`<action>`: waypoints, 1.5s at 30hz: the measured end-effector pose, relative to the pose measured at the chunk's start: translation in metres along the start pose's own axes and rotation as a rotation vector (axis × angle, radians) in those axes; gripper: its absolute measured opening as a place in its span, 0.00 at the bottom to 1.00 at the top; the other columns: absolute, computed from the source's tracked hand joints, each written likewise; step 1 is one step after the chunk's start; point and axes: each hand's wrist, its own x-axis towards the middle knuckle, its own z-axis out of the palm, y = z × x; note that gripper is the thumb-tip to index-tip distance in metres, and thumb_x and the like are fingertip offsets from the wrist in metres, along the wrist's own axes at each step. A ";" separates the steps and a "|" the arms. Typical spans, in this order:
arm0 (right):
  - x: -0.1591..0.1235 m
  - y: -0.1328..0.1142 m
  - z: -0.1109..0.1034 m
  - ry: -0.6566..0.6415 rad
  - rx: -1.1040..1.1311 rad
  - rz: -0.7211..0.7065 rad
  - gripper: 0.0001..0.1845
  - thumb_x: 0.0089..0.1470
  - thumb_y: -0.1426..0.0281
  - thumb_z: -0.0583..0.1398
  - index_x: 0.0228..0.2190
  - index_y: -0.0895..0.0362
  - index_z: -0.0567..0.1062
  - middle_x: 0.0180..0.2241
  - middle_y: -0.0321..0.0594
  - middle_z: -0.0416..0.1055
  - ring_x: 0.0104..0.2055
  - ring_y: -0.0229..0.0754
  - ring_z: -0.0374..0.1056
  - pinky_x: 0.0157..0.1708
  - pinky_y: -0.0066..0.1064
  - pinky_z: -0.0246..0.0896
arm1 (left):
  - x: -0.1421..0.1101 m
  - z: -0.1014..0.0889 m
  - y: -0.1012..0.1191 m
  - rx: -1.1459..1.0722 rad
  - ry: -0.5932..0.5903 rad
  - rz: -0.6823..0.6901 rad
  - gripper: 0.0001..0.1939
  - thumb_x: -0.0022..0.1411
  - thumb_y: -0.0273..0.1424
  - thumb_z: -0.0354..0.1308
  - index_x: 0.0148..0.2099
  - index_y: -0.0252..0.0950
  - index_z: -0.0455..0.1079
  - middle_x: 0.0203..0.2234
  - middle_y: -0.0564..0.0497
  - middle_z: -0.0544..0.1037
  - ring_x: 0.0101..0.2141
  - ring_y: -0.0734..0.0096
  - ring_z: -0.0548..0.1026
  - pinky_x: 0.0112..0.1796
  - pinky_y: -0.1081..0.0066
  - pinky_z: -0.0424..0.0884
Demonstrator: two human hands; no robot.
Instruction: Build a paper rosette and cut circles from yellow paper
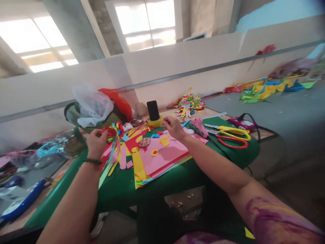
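My left hand grips a multicoloured foam rosette with ribbon strips hanging from it, held just above the green table. My right hand hovers over the pink foam sheets, fingers pinched together near the yellow tape roll; whether anything small sits between the fingertips cannot be told. Yellow and red foam strips and small cut shapes lie scattered between the two hands.
A black phone stands upright in the tape roll. A pink glue gun, red and yellow scissors and a purple device lie to the right. Plastic bags sit at the back left. Finished rosettes rest by the wall.
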 end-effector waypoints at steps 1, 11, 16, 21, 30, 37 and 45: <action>0.002 0.001 0.000 0.001 0.011 0.006 0.07 0.54 0.71 0.53 0.28 0.57 0.69 0.26 0.36 0.70 0.28 0.38 0.66 0.33 0.29 0.60 | -0.001 -0.004 0.009 -0.003 0.034 0.011 0.07 0.54 0.36 0.51 0.31 0.39 0.64 0.21 0.51 0.68 0.28 0.62 0.70 0.31 0.65 0.67; -0.001 -0.008 0.007 -0.226 0.605 0.232 0.32 0.47 0.66 0.63 0.55 0.55 0.65 0.47 0.47 0.76 0.47 0.46 0.73 0.43 0.36 0.69 | -0.022 0.010 0.126 -0.048 0.111 0.301 0.04 0.53 0.32 0.53 0.28 0.39 0.61 0.23 0.52 0.68 0.28 0.66 0.69 0.34 0.68 0.65; 0.000 -0.006 0.014 -0.132 0.642 0.218 0.35 0.39 0.68 0.69 0.50 0.56 0.67 0.39 0.39 0.77 0.40 0.43 0.74 0.41 0.34 0.70 | -0.043 0.047 0.136 -0.173 0.048 0.455 0.05 0.55 0.31 0.55 0.28 0.39 0.61 0.26 0.51 0.70 0.30 0.67 0.69 0.37 0.67 0.67; 0.008 0.007 0.015 -0.015 0.484 0.081 0.31 0.37 0.75 0.65 0.47 0.57 0.69 0.41 0.38 0.75 0.41 0.42 0.72 0.44 0.34 0.69 | -0.053 0.064 0.127 -0.578 -0.062 0.205 0.34 0.39 0.37 0.72 0.50 0.35 0.67 0.41 0.46 0.74 0.39 0.62 0.72 0.40 0.65 0.69; -0.020 -0.021 -0.020 -0.040 -0.019 -0.111 0.26 0.50 0.62 0.64 0.49 0.60 0.70 0.42 0.46 0.75 0.40 0.43 0.72 0.40 0.33 0.67 | -0.046 0.065 0.116 -1.167 -0.589 -0.293 0.18 0.33 0.30 0.72 0.30 0.34 0.71 0.22 0.56 0.75 0.22 0.75 0.72 0.25 0.76 0.68; -0.070 0.017 -0.109 0.232 -0.806 0.309 0.16 0.52 0.56 0.62 0.24 0.56 0.72 0.33 0.53 0.74 0.42 0.58 0.69 0.40 0.45 0.62 | -0.043 0.055 0.120 -1.235 -0.454 -0.447 0.14 0.36 0.28 0.67 0.29 0.35 0.69 0.20 0.58 0.73 0.19 0.80 0.68 0.20 0.80 0.64; -0.030 0.059 -0.125 0.037 -0.711 0.472 0.18 0.45 0.63 0.66 0.13 0.56 0.67 0.13 0.37 0.65 0.20 0.41 0.64 0.23 0.30 0.54 | -0.054 0.062 0.125 -1.121 -0.509 -0.401 0.13 0.38 0.32 0.65 0.27 0.35 0.66 0.15 0.60 0.68 0.15 0.82 0.62 0.15 0.81 0.55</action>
